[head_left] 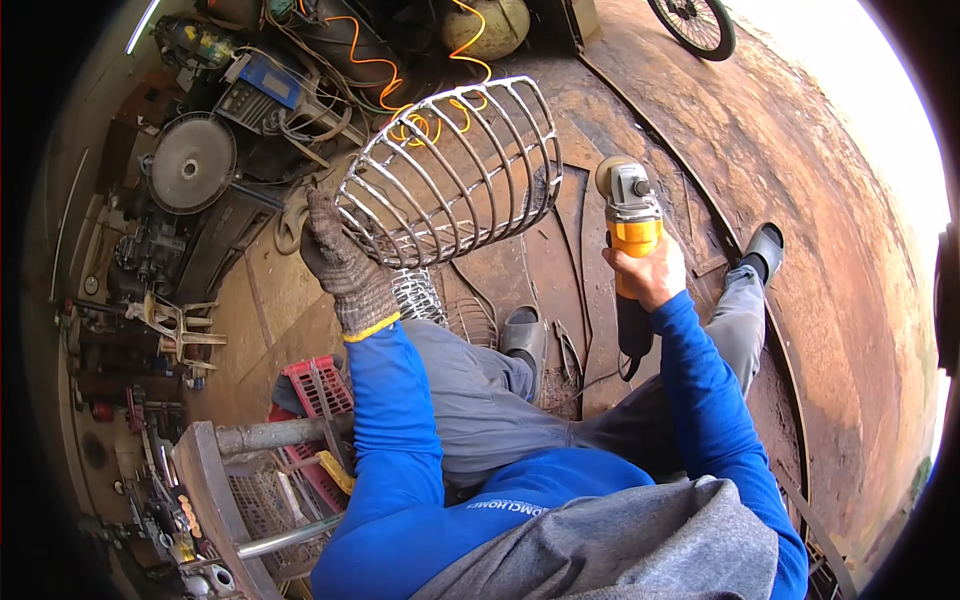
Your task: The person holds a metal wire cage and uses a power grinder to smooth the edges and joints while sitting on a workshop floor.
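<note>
Steel wire cage [455, 165], held up by its lower rim in the clamped gloved left hand [345, 268], lies just left of the yellow angle grinder [630, 225] gripped upright by the right hand [650, 272].

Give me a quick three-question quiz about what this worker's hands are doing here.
1. True or false: the left hand is bare.
2. What does the right hand hold? A) hammer B) angle grinder C) paintbrush
3. Fill in: the left hand grips the rim of a white wire ____.

Key:
1. False; it wears a knit work glove.
2. B; the grinder is orange and grey, its disc pointing up and away from the person.
3. Cage, a round, basket-like frame of welded bars, held tilted above the knees.
</note>
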Motion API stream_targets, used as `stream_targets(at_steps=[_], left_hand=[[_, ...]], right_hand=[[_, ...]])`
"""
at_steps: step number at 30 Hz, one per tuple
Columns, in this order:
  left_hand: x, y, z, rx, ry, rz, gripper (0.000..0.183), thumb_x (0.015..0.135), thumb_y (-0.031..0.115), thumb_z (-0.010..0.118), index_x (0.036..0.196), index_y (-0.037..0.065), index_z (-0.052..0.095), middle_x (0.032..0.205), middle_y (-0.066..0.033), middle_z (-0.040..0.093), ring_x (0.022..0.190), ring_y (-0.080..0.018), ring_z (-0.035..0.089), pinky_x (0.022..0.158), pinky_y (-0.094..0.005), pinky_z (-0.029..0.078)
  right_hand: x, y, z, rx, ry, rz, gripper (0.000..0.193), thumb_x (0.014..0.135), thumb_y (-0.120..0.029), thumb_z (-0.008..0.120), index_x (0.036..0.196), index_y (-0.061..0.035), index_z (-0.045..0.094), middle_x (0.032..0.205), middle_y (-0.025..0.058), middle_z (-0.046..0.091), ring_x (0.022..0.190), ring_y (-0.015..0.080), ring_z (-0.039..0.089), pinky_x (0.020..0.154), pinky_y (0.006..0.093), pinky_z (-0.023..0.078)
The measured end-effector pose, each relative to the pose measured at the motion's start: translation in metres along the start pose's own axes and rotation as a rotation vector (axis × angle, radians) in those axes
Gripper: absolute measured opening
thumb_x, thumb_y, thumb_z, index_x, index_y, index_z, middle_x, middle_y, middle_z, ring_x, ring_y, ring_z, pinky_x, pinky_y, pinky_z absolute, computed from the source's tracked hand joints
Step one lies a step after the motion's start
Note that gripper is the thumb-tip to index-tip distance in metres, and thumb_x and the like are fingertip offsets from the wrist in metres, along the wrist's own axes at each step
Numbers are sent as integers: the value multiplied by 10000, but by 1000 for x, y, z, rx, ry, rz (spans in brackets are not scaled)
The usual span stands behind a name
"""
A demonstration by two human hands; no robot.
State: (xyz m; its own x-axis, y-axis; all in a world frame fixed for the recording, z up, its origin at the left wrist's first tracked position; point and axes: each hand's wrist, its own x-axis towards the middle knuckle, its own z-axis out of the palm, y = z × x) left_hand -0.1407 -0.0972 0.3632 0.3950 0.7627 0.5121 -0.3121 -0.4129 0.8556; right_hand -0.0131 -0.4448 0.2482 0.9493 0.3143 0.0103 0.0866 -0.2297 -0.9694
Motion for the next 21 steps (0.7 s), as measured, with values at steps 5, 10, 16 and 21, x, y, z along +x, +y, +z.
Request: stream_targets(at_steps=[5, 10, 16, 21], left_hand=[[-2, 3, 2, -39, -21, 1, 730, 945, 627, 637, 1327, 6, 605, 1267, -107, 663, 1113, -242, 657, 919, -391, 571], [-3, 16, 6, 46, 11, -119, 673, 938, 595, 669, 1257, 3, 645, 1187, -90, 693, 1040, -216, 674, 862, -367, 571], [-4, 13, 11, 61, 65, -38, 581, 952, 543, 675, 1199, 17, 686, 1086, -59, 713, 916, -162, 680, 756, -312, 556], [-1, 8, 12, 64, 67, -132, 492, 926, 525, 717, 1100, 65, 702, 928, -17, 706, 744, -111, 655, 616, -268, 520]], right_hand=[[0, -5, -2, -18, 5, 2, 519, 717, -359, 811, 1112, -50, 674, 976, 141, 749, 895, 299, 731, 853, 394, 561], [0, -8, -4, 13, -1, -10, 517, 722, -359, 809, 1112, -50, 673, 977, 131, 747, 895, 281, 724, 862, 384, 555], [1, -2, -3, 95, -16, -25, 509, 724, -349, 809, 1113, -50, 675, 986, 108, 747, 892, 244, 718, 864, 363, 554], [1, 1, -5, 51, -28, -21, 498, 726, -339, 812, 1112, -54, 678, 988, 103, 747, 891, 240, 718, 861, 361, 557]])
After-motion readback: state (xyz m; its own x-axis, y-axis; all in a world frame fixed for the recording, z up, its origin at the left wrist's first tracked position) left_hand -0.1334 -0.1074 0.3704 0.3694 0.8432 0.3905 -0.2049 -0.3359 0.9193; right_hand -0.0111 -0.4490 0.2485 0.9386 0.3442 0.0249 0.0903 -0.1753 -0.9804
